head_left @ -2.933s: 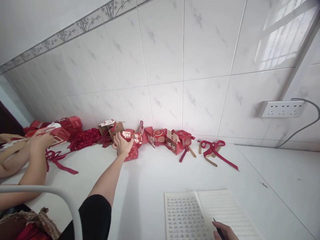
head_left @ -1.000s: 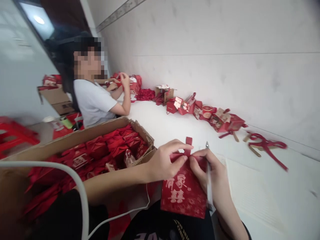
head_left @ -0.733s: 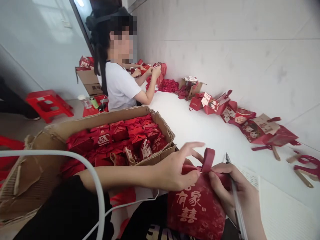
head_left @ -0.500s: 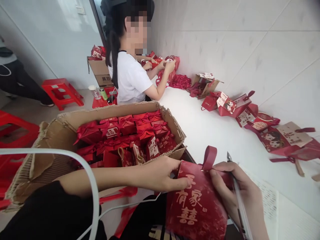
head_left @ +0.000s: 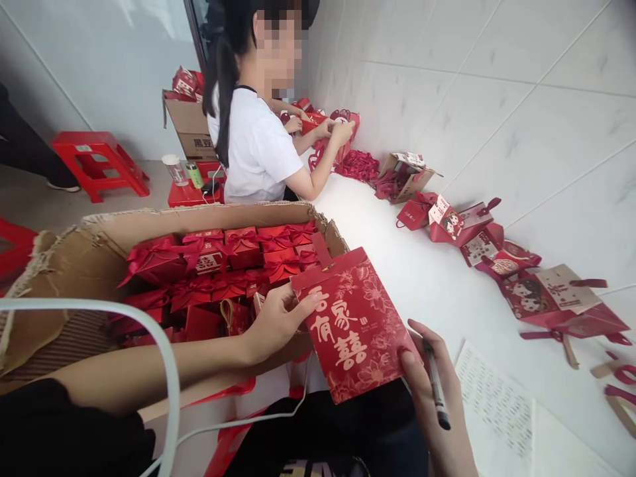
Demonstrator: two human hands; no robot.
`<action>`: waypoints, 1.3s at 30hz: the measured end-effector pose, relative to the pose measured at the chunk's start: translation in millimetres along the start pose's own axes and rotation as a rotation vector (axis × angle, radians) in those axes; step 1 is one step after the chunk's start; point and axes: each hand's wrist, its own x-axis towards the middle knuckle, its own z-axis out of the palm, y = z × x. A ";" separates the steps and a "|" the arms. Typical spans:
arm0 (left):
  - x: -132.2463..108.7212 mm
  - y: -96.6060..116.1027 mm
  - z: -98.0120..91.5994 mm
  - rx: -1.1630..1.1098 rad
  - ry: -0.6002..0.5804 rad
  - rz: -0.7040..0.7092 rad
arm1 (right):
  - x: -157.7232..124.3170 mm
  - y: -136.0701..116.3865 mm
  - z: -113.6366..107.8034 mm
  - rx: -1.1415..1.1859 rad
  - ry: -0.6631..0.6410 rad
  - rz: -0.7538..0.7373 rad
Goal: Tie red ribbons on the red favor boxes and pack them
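Note:
A red gift box (head_left: 355,324) with gold characters and flower print is held up over my lap, tilted, its ribbon loop at the upper left. My left hand (head_left: 278,318) grips its left edge, thumb on the printed face. At the lower right corner, the thumb of my right hand (head_left: 432,384) presses on the box, with the fingers partly hidden. A pen (head_left: 437,387) also lies in that hand, its dark end pointing down. Left of the box stands a cardboard carton (head_left: 199,215) with rows of red boxes (head_left: 206,255) tied with ribbon.
Several red gift boxes (head_left: 527,295) line the white table (head_left: 377,232) along the wall. A notebook (head_left: 497,397) lies at the right. A person in a white shirt (head_left: 258,146) sits beyond the carton. A pale cable (head_left: 169,371) crosses the lower left; a red stool (head_left: 99,162) stands behind.
The gift box has risen and moved left, turning so its ribbon loop points up-left. My right hand has shifted from the loop to the lower corner, and the pen now points down.

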 end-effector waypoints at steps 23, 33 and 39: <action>-42.7 2.7 -23.5 -0.166 -0.081 -0.284 | 11.5 12.7 -4.8 -0.005 -0.200 0.157; -43.7 6.2 -26.2 -0.123 -0.174 -0.202 | 8.5 4.6 4.3 0.040 -0.139 0.106; -42.2 13.6 -27.8 0.057 -0.125 -0.189 | 5.1 7.2 5.7 0.062 -0.158 0.116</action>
